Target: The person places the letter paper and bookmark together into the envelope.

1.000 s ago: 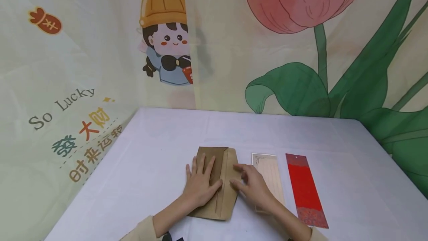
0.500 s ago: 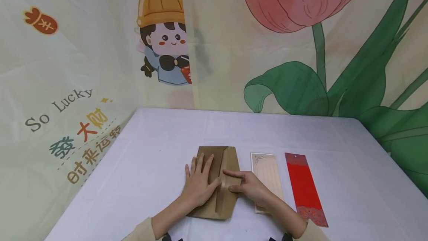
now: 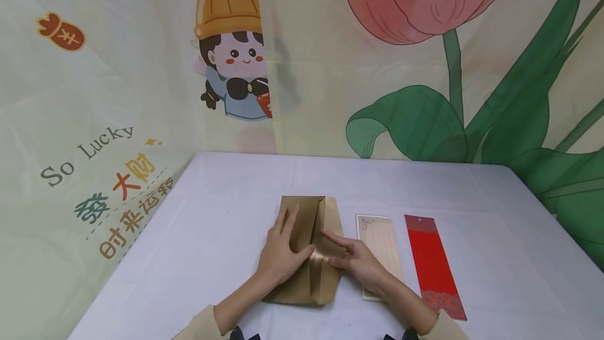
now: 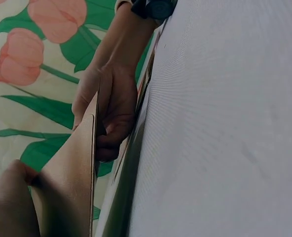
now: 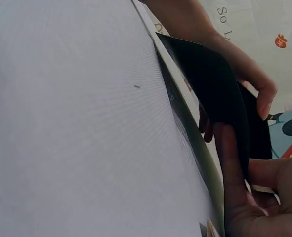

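A brown paper envelope is held slightly raised from the white table, its long side flap on the right half folded out. My left hand grips its left side, thumb on the upper face near the fold; in the right wrist view, fingertips of the left hand show beneath it. My right hand pinches the flap side at the right, index finger lying over the flap. The right wrist view shows the dark underside of the envelope between the right hand's fingers and thumb.
To the right lies a cream lined card with a corner ornament, partly under the right forearm. Beyond it lies a red bookmark-like strip with a hole at its top. A printed cloth backdrop rises behind the table.
The envelope has come up off the table and tilted. My left hand went from lying flat on it to gripping its side; my right index finger moved in over the flap.
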The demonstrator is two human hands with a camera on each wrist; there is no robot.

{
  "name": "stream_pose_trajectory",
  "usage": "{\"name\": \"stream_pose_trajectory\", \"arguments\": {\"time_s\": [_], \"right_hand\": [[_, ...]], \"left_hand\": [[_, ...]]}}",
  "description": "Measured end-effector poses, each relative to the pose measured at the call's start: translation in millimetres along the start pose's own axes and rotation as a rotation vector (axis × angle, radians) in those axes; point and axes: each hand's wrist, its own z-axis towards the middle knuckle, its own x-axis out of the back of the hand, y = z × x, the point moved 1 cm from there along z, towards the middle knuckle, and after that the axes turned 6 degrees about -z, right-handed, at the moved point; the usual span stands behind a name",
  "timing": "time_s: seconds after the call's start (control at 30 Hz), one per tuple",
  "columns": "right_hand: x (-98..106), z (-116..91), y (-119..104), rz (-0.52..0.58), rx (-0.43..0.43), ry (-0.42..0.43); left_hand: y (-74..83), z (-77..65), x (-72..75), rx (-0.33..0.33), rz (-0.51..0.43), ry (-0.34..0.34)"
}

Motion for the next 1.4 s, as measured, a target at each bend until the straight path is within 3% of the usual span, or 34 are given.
{"name": "stream_pose_trajectory", "arguments": {"time_s": [0.13,0.27,0.57,0.7,0.87,1.0,1.13,1.2,1.27,1.4], "right_hand": [[1.9,1.1,0.6,-0.018,0.085,-0.006],[2.9,1.6,1.2,-0.027,0.135,-0.012],[3.5,3.0,3.6,-0.026,0.068,-0.009],[2.9,3.5,2.9,-0.052,0.015,0.016],[0.9,3.8,0.7,-0.097,-0.005,0.067],[-0.3,0.0,-8.7,-0.3,-0.006,0.186],[10.5,-13.6,-21.3,-0.71,0.011,0.43],[21.3,-23.1,-22.8,-0.84,0.014,0.523],[33.0,-34.3,-17.9,-0.904,-0.031,0.585],[47.2,-45.1,1.5,-0.904,-0.14,0.624]], "left_hand": [[2.1,3.0,4.1,-0.089,-0.096,0.063],[1.6,4.7,7.4,-0.089,-0.135,0.055],[-1.1,2.9,5.6,-0.088,-0.197,0.067],[0.0,0.6,2.3,-0.057,-0.132,0.083],[1.8,0.1,-1.0,-0.019,0.054,0.108],[1.2,1.4,-2.4,0.016,0.194,0.117],[-0.2,2.3,-4.1,0.06,0.278,0.094],[-1.1,2.7,-4.9,0.071,0.285,0.077],[-1.0,2.5,-6.5,0.073,0.281,0.061],[-1.5,2.2,-8.8,0.087,0.272,0.047]]}}
